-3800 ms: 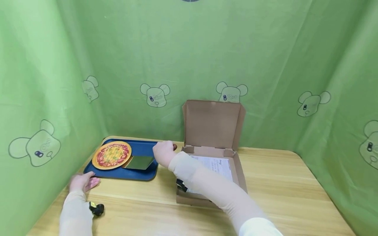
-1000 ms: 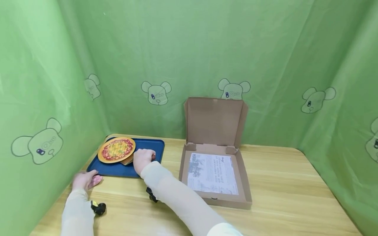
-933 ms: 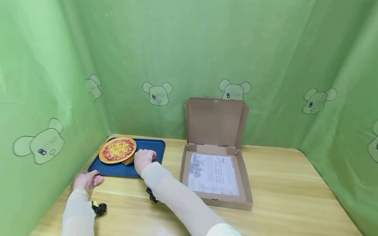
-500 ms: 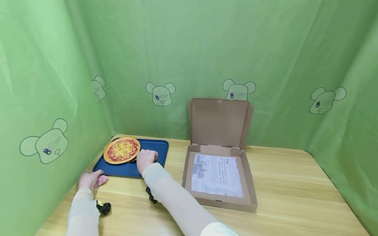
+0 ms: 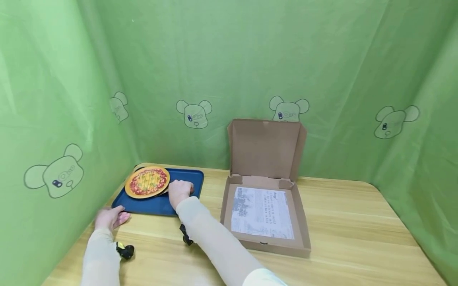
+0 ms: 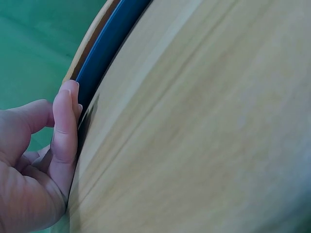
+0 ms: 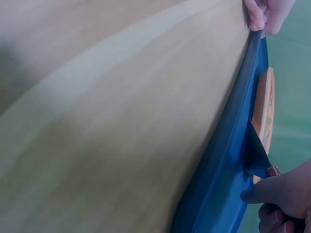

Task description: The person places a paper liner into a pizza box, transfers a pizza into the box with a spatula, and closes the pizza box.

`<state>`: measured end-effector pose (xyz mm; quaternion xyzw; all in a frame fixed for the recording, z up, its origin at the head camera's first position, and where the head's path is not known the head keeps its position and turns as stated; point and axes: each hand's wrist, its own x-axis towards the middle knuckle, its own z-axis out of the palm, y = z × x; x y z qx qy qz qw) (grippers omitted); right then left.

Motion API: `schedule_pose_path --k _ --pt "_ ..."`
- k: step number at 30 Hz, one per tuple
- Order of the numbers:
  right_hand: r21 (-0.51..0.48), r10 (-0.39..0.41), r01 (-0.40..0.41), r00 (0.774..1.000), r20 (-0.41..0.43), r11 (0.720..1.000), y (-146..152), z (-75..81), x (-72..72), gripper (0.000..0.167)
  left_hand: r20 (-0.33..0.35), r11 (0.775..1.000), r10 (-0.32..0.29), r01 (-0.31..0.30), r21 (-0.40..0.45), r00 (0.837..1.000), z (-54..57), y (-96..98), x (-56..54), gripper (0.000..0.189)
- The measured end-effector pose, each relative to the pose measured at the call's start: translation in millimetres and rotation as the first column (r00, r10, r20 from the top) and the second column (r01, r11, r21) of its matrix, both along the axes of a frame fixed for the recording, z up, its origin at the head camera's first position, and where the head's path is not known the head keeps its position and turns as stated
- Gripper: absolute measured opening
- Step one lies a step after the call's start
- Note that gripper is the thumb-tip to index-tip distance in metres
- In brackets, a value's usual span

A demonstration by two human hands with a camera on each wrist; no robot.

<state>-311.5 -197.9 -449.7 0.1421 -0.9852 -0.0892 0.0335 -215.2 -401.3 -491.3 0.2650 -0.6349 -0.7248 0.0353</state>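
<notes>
A toy pizza (image 5: 147, 182) with red, yellow and green topping lies at the left of a blue tray (image 5: 148, 204). My right hand (image 5: 180, 191) grips the wooden handle (image 5: 192, 190) of a pizza peel over the tray. In the right wrist view, the peel's flat metal blade (image 7: 256, 153) reaches to the pizza's edge, tilted, its front end hidden under the crust. At the tray's near left corner my left hand (image 5: 109, 217) pinches the rim, thumb on top and fingers (image 6: 64, 131) against the outer side.
Right of the tray stands a cardboard pizza box (image 5: 302, 216), lid (image 5: 265, 149) raised against the green curtain (image 5: 229, 71). A printed sheet (image 5: 262, 212) lies inside. The wooden table (image 5: 358, 234) extends to the right. Curtain also hangs close on the left.
Since the earliest frame, my right hand has carried the peel left and its blade has gone under the pizza, which shifted toward the back. Lately that hand moved slightly right. The left hand stays on the tray.
</notes>
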Motion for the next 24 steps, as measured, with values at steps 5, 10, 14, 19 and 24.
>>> schedule_pose_path --k 5,10,14,19,24 --pt "0.004 0.021 -0.021 1.000 0.002 1.000 9.0 2.0 -1.6 0.023 0.037 1.000 0.010 -0.009 -0.008 0.999 6.2 4.7 2.8 0.030" --pt "-0.005 0.042 -0.043 0.999 -0.026 0.999 18.6 5.1 -6.1 0.026 0.046 1.000 0.022 -0.022 0.005 0.999 9.5 6.4 3.4 0.055" --pt "0.011 0.068 -0.067 0.996 -0.057 0.998 25.8 7.8 -10.2 0.028 0.036 1.000 0.010 -0.011 0.018 0.999 9.2 4.8 5.0 0.013" --pt "0.026 0.091 -0.089 0.991 -0.100 0.996 38.5 11.9 -16.3 0.028 0.035 0.999 -0.009 0.008 0.037 0.999 8.9 4.5 5.4 0.009" --pt "0.023 0.108 -0.106 0.986 -0.129 0.994 52.6 20.8 -18.4 0.029 0.031 0.998 -0.025 0.023 0.051 0.999 10.0 5.5 4.3 0.013"
